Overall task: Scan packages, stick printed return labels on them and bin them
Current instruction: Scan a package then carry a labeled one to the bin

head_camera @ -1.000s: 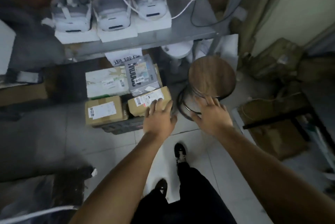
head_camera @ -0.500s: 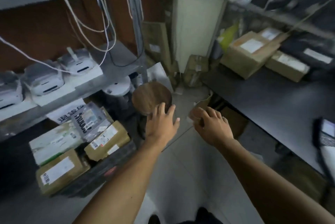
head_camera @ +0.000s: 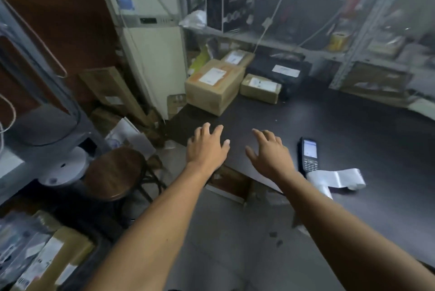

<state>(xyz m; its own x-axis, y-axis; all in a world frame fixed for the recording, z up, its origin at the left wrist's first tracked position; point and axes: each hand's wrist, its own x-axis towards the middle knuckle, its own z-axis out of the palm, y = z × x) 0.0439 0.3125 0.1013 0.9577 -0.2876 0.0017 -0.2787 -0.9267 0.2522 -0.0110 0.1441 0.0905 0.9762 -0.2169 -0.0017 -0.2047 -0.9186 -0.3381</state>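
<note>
My left hand (head_camera: 207, 148) and my right hand (head_camera: 268, 155) reach forward over the near edge of a dark table (head_camera: 341, 130), fingers spread, holding nothing. At the table's far left stands a large cardboard package (head_camera: 213, 86) with a white label on top. A smaller cardboard package (head_camera: 260, 88) lies to its right, another (head_camera: 236, 57) behind it, and a black package (head_camera: 280, 73) beyond. A black handheld scanner (head_camera: 308, 157) lies right of my right hand, its screen lit. A strip of white printed labels (head_camera: 336, 179) curls beside the scanner.
A round wooden stool (head_camera: 115, 173) stands on the floor at my left. Labelled packages (head_camera: 47, 257) fill a bin at the bottom left. Metal shelving (head_camera: 270, 41) with boxes and cables runs behind the table. A white cabinet (head_camera: 153, 55) stands at the corner.
My view has swung right and up, from the bin of packages and the stool to the dark table. Both hands have moved with it and stay empty.
</note>
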